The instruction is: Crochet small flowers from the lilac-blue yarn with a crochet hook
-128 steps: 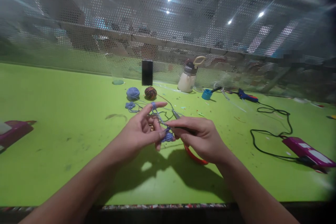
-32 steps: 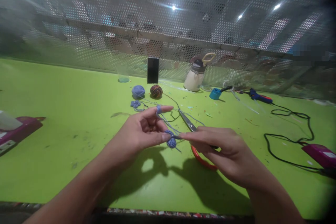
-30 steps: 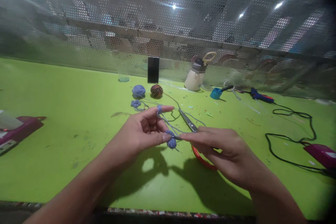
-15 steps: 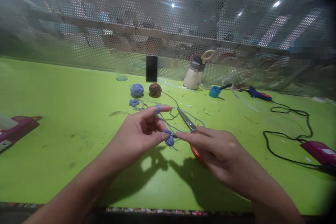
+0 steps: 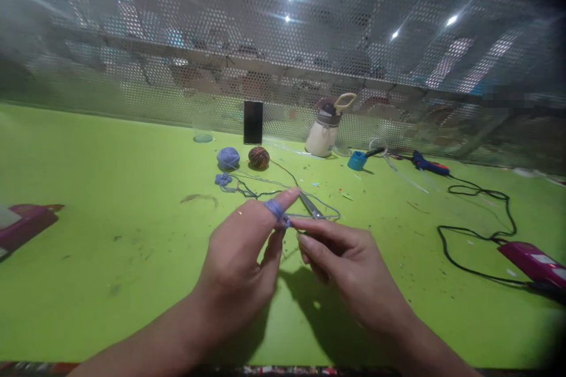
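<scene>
Pinching a small blue crochet piece (image 5: 286,222), mostly hidden, between close-set thumb and fingers of the left hand (image 5: 241,253), nearer than the blue yarn ball (image 5: 228,158) and to its right. Carrying blue yarn (image 5: 275,209) wound round the outstretched left index finger. Gripping a thin dark tool (image 5: 299,231) in the right hand (image 5: 349,265), with thumb and index nearly together, close up to the crochet piece; cannot tell whether pushed through a stitch. Showing a blue crocheted flower (image 5: 223,179) just in front of the yarn ball, a multicoloured ball (image 5: 259,158) just right of it, and an upright black phone (image 5: 253,122) behind it, slightly right. Also showing scissors (image 5: 312,207) nearer and to its right, partly hidden behind the right hand, and a white bottle (image 5: 322,138) further right, slightly behind.
</scene>
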A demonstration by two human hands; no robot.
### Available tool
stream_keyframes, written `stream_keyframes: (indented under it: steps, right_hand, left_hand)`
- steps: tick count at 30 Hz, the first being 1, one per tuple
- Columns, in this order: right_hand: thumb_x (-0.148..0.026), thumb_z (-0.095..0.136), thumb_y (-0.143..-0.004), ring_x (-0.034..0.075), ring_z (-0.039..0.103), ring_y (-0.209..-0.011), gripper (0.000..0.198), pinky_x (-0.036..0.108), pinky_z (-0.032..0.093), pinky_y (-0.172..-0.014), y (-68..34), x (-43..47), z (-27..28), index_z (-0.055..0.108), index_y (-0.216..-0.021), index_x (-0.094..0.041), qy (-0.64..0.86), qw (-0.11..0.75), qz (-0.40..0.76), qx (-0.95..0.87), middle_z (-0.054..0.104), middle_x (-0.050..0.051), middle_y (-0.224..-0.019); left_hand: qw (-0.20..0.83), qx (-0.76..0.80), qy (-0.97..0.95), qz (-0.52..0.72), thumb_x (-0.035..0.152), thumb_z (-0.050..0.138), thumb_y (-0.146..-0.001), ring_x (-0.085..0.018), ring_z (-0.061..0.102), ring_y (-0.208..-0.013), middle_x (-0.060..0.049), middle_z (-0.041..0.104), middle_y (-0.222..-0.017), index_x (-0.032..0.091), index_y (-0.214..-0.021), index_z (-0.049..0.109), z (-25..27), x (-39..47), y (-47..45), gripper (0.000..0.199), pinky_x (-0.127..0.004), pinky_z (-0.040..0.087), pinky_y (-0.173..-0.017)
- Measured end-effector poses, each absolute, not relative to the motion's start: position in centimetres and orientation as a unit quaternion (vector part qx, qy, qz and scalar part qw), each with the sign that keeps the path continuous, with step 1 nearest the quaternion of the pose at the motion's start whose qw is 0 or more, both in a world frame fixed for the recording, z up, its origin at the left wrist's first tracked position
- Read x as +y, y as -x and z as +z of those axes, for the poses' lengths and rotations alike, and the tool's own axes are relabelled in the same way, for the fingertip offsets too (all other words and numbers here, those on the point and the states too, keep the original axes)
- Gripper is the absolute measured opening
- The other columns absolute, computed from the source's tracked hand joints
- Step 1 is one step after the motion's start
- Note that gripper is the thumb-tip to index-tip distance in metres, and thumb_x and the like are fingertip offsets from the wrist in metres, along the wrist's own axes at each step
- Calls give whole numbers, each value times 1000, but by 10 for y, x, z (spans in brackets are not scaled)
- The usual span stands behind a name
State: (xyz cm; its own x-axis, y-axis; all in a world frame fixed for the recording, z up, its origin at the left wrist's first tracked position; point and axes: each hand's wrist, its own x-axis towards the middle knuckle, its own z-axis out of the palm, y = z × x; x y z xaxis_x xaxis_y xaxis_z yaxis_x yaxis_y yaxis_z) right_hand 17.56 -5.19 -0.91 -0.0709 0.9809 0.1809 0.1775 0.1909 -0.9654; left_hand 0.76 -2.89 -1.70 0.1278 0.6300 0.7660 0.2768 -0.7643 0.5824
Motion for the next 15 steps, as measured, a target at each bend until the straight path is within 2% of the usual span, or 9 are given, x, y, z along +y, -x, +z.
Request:
stream_keyframes:
  steps: [1,3,6,8,11,15]
  right_hand:
    - [-25,67,-85,8,44,-46,22,22,34,-45,-172,-51,-11,77,-104,-19,464,503,482,-547,57,-2,-59]
    - [-26,72,-83,5,43,-44,19,20,34,-45,-165,-51,-14,78,-100,-20,420,537,560,-471,56,-4,-57]
    - [-23,74,-81,3,43,-43,15,18,34,-46,-161,-52,-18,78,-96,-22,374,574,582,-438,56,-5,-56]
    - [-24,74,-82,4,44,-43,14,18,34,-44,-163,-53,-18,78,-95,-23,376,578,562,-457,58,-5,-56]
    - [-20,71,-83,7,47,-45,16,19,36,-43,-170,-55,-15,79,-96,-24,422,566,460,-539,63,-2,-60]
    - [-11,64,-83,12,57,-61,26,25,44,-56,-177,-56,-9,81,-97,-26,437,539,286,-661,72,3,-76]
  left_hand:
    - [162,308,-723,597,0,67,-77,-17,68,-87,-1,74,-101,30,-133,59,-19,-29,-9,64,-32,52,-90]
    - [263,334,-664,615,4,70,-78,-16,68,-89,1,73,-94,30,-137,54,-20,-27,-11,67,-32,51,-93]
    - [512,348,-532,578,12,78,-74,-15,69,-86,4,71,-78,27,-138,52,-12,-20,-8,70,-30,53,-91]
    - [622,325,-467,539,13,84,-68,-13,69,-77,5,70,-72,22,-133,56,-6,-16,-6,71,-27,54,-85]
    - [647,318,-447,530,13,87,-62,-14,68,-74,4,70,-67,16,-129,58,2,-15,-4,73,-27,54,-81]
    - [539,354,-534,546,15,82,-70,-18,68,-84,3,70,-68,20,-142,46,-1,-20,-6,81,-32,53,-84]
